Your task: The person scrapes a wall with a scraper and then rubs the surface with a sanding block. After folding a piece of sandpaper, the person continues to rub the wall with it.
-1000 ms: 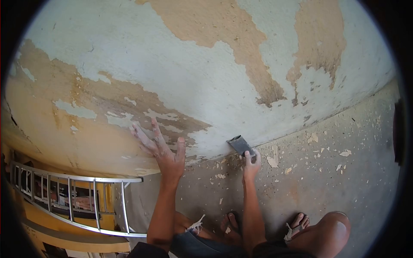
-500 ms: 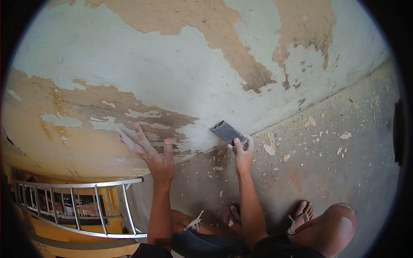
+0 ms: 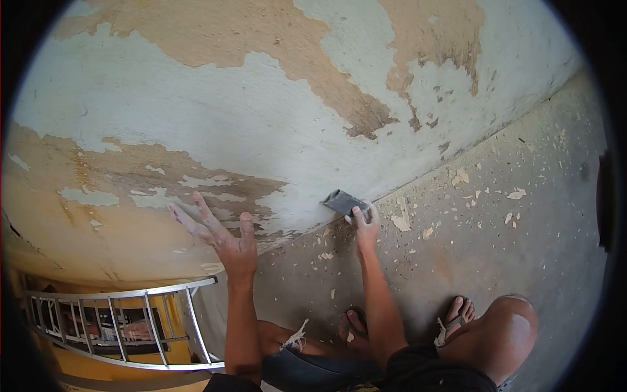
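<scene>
Low on the peeling wall point(image 3: 261, 111), near its foot, a dark flat rectangular block point(image 3: 343, 202) is gripped at its lower right end by my right hand point(image 3: 367, 222). The block's far end is at the pale wall surface. My left hand point(image 3: 225, 238) is raised beside the wall with its fingers spread, dusty and holding nothing. Whether its fingertips touch the wall I cannot tell. Brown and tan patches show where paint is gone.
An aluminium ladder point(image 3: 111, 300) lies at the lower left. Paint flakes point(image 3: 401, 215) are scattered over the grey floor point(image 3: 509, 255). My sandalled feet point(image 3: 457, 317) and bent knee point(image 3: 503, 330) are at the bottom. A dark object point(image 3: 605, 202) stands at the right edge.
The view has shifted a little, with the wall patches now further left and lower. The block looks more tilted against the wall. My left hand remains spread.
</scene>
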Demonstrator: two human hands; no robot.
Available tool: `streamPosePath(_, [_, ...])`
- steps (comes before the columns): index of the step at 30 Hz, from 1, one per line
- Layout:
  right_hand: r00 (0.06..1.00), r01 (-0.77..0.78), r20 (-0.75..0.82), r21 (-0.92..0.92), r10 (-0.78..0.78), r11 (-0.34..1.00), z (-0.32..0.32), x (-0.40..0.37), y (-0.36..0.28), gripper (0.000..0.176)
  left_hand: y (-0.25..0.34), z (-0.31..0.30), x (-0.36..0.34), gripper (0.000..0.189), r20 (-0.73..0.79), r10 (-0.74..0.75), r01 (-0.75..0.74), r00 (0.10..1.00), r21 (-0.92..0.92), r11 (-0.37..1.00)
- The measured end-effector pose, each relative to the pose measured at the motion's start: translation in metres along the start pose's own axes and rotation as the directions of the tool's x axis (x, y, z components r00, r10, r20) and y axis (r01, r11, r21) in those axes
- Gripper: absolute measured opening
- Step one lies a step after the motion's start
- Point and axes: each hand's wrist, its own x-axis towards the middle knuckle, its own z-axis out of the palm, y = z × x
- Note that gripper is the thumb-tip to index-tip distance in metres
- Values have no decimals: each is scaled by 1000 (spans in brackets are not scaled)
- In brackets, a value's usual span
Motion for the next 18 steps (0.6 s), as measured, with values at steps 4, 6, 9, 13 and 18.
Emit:
streamPosePath(4, [998, 4, -59, 21, -2, 1000, 8, -10, -3, 29, -1, 5, 6, 88, 17, -14, 13, 1000, 58, 998])
streamPosePath(6, [999, 3, 44, 55, -5, 998, 30, -28, -13, 30, -1, 4, -5, 88, 15, -61, 61, 998, -21, 998])
streamPosePath(9, [1000, 7, 20, 45, -8, 999, 17, -11, 3, 28, -2, 5, -1, 84, -34, 5, -5, 999, 11, 1000])
streamPosePath(13, [987, -42, -154, 64, 51, 997, -19, -8, 16, 27, -3, 4, 2, 84, -8, 19, -17, 1000, 120, 993])
streamPosePath(18, [999, -18, 49, 52, 16, 998, 16, -18, 0, 26, 2, 5, -4, 84, -12, -17, 16, 1000, -48, 999])
